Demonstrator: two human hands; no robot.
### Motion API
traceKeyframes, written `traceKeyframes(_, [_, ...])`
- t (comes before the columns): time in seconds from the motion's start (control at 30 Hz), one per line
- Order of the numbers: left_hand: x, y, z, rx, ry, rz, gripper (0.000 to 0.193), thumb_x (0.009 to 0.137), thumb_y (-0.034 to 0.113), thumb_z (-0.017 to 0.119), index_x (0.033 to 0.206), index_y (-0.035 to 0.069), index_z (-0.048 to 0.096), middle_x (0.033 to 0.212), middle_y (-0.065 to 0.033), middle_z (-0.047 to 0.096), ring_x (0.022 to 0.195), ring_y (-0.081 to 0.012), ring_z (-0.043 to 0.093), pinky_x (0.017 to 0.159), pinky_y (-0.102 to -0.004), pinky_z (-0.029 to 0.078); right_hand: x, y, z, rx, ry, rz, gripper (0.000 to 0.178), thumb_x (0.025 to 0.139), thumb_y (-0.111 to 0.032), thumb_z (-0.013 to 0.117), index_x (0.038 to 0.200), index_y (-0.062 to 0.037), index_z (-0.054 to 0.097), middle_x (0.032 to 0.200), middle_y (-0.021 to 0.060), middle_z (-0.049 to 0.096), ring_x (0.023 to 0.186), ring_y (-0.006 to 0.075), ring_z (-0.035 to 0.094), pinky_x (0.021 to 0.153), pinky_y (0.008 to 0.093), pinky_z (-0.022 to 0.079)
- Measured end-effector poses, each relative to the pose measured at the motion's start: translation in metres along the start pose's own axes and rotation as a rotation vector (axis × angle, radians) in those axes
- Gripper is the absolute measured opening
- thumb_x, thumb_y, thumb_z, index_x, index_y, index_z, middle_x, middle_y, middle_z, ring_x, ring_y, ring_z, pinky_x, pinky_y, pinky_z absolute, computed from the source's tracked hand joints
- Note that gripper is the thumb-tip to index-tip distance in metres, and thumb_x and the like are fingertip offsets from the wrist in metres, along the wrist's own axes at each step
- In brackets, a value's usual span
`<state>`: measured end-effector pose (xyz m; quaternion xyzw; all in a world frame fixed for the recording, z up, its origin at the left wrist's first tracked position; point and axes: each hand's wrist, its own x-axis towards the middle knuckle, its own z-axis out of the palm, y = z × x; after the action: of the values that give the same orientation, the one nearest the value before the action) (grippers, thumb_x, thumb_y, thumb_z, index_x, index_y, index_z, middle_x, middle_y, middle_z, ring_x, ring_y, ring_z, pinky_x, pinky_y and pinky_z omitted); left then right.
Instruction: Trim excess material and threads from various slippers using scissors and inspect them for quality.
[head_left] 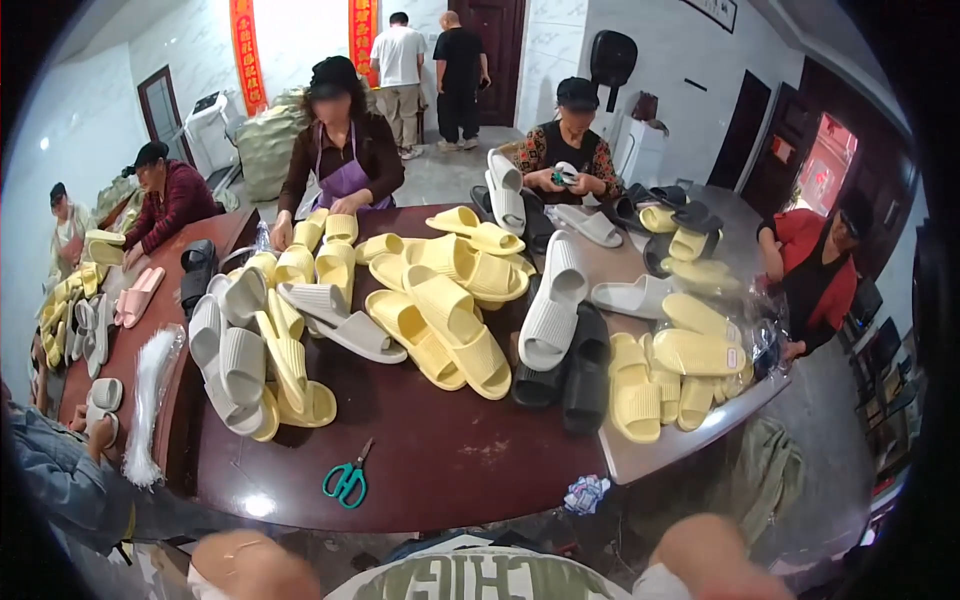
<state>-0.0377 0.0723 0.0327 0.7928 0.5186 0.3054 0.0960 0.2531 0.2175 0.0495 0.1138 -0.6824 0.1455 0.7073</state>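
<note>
My left hand [252, 566] is low in the picture, below the table's near edge, smeared by motion. Across from it, at the lower right, my right hand [712, 558] is just as blurred. The fingers of both cannot be made out, nor whether they hold anything. Nearest to my left hand on the dark red table [420, 490] lie teal-handled scissors [348, 480], blades pointing away. A crumpled blue-and-white bundle [586, 494] sits at the near edge, closer to my right hand. Beyond are yellow slippers [460, 330], grey slippers [225, 350] and black slippers [585, 370], heaped loosely.
A bundle of clear plastic strips [152, 405] lies on the side table at left. Several people work around the tables; one in purple apron [352, 180] handles yellow slippers, another in red [825, 270] stands at clear plastic bags [765, 335]. Two people stand at the back.
</note>
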Motion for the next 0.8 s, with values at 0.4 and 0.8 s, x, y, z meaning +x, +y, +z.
traceKeyframes(0.4, [-0.168, -0.073, 0.214, -0.681, -0.238, -1.203, 0.030, 0.089, 0.028, 0.053, 0.098, 0.000, 0.056, 0.088, -0.0121, 0.060, 0.083, -0.0179, 0.056, 0.073, -0.0315, 0.045, -0.291, -0.002, -0.039, 0.187, -0.930, 1.961, 0.023, 0.086, -0.021, 0.058, 0.101, -0.0033, 0.057, 0.091, 0.0078, 0.061, 0.078, 0.0126, 0.055, 0.070, 0.0265, 0.045])
traceKeyframes(0.8, [-0.145, -0.130, 0.278, -0.143, -0.019, -0.956, 0.011, 0.083, 0.014, 0.055, 0.089, 0.005, 0.055, 0.077, -0.0221, 0.058, 0.073, -0.0401, 0.056, 0.062, -0.0438, 0.045, -0.396, 0.046, -0.060, -0.563, -0.972, 1.672, 0.020, 0.081, -0.021, 0.057, 0.079, -0.0015, 0.060, 0.073, 0.0198, 0.061, 0.070, 0.0309, 0.061, 0.063, 0.0393, 0.046])
